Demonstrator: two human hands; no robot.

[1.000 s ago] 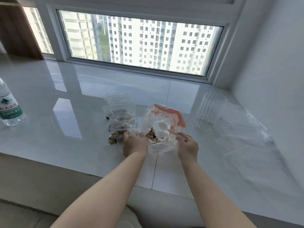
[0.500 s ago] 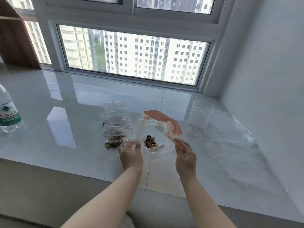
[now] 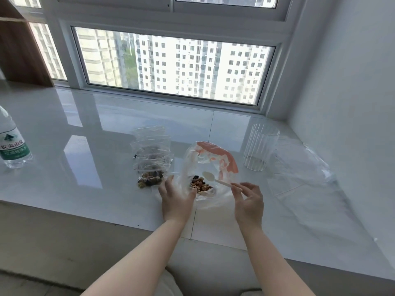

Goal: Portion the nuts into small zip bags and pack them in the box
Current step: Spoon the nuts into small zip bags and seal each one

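Near sill edge (image 3: pixel 64 210) — left hand (image 3: pixel 177 199) gripping nut bag (image 3: pixel 211 167), right hand (image 3: pixel 249 201) pinching spoon (image 3: pixel 213 178)

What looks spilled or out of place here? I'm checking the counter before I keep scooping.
Nothing stands out. The nuts sit inside the big open bag, which the left hand holds; the right hand pinches the white spoon. The filled zip bags lie stacked beside it, and the clear ribbed cup stands upright.
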